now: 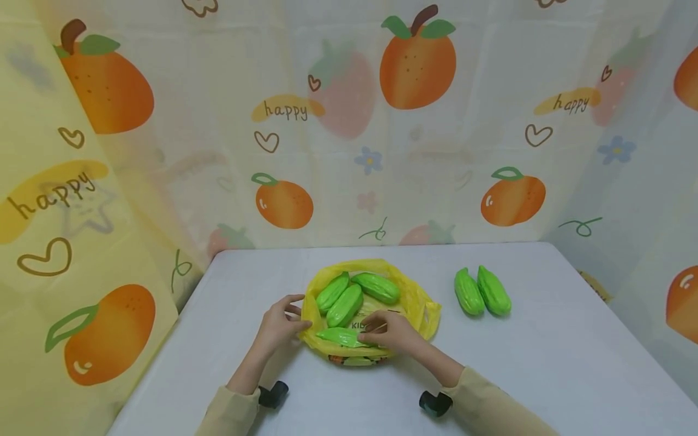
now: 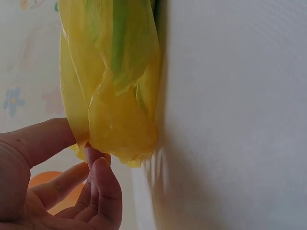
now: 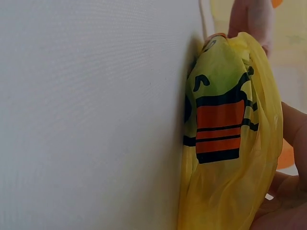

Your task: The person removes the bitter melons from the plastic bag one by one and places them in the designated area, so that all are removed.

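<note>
A yellow plastic bag (image 1: 422,293) lies with its mouth spread wide on the table, printing showing inside it. Several glossy green gourds, perhaps bitter melons, are in it, including one gourd (image 1: 345,311) near the middle. At the bag's left rim my left hand (image 1: 277,324) pinches the plastic between thumb and fingers; the left wrist view shows the thin yellow film (image 2: 122,124) there. My right hand (image 1: 394,332) reaches over the near rim, its fingertips at the right end of the nearest gourd (image 1: 339,336). The bag's wall partly hides this hand in the right wrist view.
Two more green gourds stand side by side to the right of the bag, a left one (image 1: 469,292) and a right one (image 1: 494,290). The white table (image 1: 545,351) meets a fruit-printed curtain (image 1: 338,163) at the back and sides.
</note>
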{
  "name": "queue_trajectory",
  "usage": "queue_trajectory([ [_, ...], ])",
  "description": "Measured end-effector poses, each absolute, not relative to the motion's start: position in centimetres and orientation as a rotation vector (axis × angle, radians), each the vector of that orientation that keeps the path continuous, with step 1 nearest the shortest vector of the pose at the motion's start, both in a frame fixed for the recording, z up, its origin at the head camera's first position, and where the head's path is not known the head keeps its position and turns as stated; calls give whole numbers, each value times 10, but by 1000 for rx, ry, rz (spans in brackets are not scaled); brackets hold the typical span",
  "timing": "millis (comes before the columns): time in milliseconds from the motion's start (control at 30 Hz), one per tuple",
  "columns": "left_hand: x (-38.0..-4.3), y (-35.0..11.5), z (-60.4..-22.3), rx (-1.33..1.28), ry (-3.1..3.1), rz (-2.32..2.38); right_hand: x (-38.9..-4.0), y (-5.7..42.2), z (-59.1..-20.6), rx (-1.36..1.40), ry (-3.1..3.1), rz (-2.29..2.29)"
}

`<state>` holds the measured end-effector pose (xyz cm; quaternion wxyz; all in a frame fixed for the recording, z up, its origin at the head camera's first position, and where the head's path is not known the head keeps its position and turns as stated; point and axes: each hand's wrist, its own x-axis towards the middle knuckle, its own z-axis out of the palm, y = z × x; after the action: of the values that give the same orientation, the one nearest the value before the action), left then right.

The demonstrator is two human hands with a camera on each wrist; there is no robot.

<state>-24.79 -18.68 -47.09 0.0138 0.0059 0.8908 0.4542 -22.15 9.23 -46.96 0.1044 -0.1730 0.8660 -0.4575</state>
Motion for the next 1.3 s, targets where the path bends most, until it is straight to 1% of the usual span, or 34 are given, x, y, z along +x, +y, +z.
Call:
queue_trajectory([
  [367,-249,-187,-472,11,2771,1416,-224,92,-473,-528,2521,-1296],
  [633,-248,-185,-471,26,2790,1407,-223,92,-471,-611,2504,-1202],
  [1000,-247,-185,-470,25,2792,1417,-223,91,-469,-574,2497,-1180],
  [1300,-247,-185,-468,23,2784,1421,-224,92,-469,-598,2500,-1187],
])
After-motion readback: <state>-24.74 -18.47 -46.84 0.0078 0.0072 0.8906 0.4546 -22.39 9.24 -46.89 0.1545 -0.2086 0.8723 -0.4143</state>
